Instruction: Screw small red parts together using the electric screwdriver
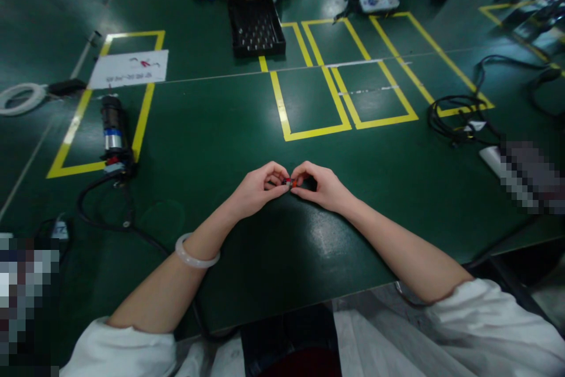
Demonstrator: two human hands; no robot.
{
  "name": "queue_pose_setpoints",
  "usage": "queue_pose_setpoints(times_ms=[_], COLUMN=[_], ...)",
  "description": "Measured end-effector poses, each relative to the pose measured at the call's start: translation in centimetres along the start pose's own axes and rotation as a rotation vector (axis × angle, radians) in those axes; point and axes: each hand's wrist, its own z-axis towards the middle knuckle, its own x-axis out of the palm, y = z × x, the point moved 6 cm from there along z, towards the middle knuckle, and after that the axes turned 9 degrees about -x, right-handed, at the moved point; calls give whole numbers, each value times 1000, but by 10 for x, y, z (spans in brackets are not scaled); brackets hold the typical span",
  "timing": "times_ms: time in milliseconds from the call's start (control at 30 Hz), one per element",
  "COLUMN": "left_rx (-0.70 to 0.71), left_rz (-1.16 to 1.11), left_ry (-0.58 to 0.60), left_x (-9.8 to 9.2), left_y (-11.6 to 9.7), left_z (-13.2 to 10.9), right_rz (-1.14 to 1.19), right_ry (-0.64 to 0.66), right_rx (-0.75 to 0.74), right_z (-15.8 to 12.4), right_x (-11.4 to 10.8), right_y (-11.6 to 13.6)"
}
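My left hand (261, 187) and my right hand (318, 184) meet just above the green table (212, 130), straight ahead of me. Between their fingertips is a small red and black part (289, 183) with a pale or metallic bit; its kind is too small to make out. Thumb and index finger of each hand pinch it from opposite sides. The fingers cover much of it. A pale bangle (194, 256) circles my left wrist.
A cylindrical black and silver tool (113, 124) with a cable stands at left, near a white paper sign (130, 69). Across the table, a person's hands work over a black tray (259, 42). Coiled black cable (459, 115) lies at right. Yellow tape (315, 132) marks rectangles.
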Motion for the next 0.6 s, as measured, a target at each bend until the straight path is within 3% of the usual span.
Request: queue_pose_setpoints(times_ms=[467, 600], left_rx=[-70, -57], left_rz=[-18, 46], left_ry=[15, 27], left_x=[1, -9], left_y=[1, -2], left_z=[1, 0], right_rz=[-30, -21], right_ry=[5, -15], right_rx=[-4, 2], right_z=[-1, -1], right_x=[0, -3], right_y=[-3, -6])
